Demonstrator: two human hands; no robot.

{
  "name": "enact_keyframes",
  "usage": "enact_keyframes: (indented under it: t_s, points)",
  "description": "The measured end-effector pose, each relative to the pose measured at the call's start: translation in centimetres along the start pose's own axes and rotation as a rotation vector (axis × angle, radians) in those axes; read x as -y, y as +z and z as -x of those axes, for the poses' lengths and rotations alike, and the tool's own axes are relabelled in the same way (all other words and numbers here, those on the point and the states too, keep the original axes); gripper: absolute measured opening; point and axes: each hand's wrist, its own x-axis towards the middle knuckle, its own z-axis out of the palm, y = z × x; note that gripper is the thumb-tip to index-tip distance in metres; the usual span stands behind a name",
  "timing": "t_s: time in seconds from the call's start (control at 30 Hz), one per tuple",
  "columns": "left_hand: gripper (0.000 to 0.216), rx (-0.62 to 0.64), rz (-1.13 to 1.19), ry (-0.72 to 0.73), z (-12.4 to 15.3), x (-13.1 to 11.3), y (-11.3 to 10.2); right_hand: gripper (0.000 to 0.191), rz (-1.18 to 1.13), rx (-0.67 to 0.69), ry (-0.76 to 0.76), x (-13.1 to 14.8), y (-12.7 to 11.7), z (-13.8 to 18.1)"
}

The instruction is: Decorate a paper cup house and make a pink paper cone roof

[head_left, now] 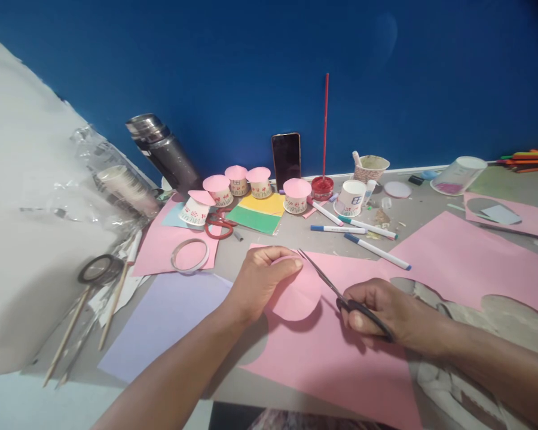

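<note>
Between the thumb and fingers of my left hand (pixel 264 278) is a round piece of pink paper (pixel 298 295), held above a large pink sheet (pixel 341 382). My right hand (pixel 381 310) grips black-handled scissors (pixel 329 283). Their blades point up and left, close by the circle's upper right edge; whether they touch the paper I cannot tell. Behind my hands stand several small decorated paper cups with pink cone tops, one of them (pixel 296 196) in front of the phone. A white cup (pixel 352 198) with a blue window drawn on it has no cone.
Several markers (pixel 376 251) lie beyond my hands. Red scissors (pixel 219 227), a tape roll (pixel 190 255) and a lilac sheet (pixel 161 322) are to the left. A dark flask (pixel 164 149) and a phone (pixel 286 160) lean against the blue wall. Cut pink paper (pixel 470 257) lies at right.
</note>
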Motion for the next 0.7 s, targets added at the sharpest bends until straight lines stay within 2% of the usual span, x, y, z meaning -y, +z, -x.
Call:
enact_keyframes:
  t_s: [0.17, 0.4, 0.7]
  points:
    - [0.022, -0.014, -0.002, -0.013, 0.08, -0.09, 0.07, 0.049, 0.018, -0.026, 0.043, 0.35, 0.12, -0.10]
    - [0.020, -0.017, -0.004, -0.022, 0.13, -0.11, 0.12, 0.050, -0.028, -0.008, 0.011, 0.09, 0.15, -0.04]
    - [0.021, -0.015, 0.000, -0.014, 0.07, -0.02, 0.09, 0.044, 0.021, -0.032, 0.052, 0.69, 0.28, -0.02]
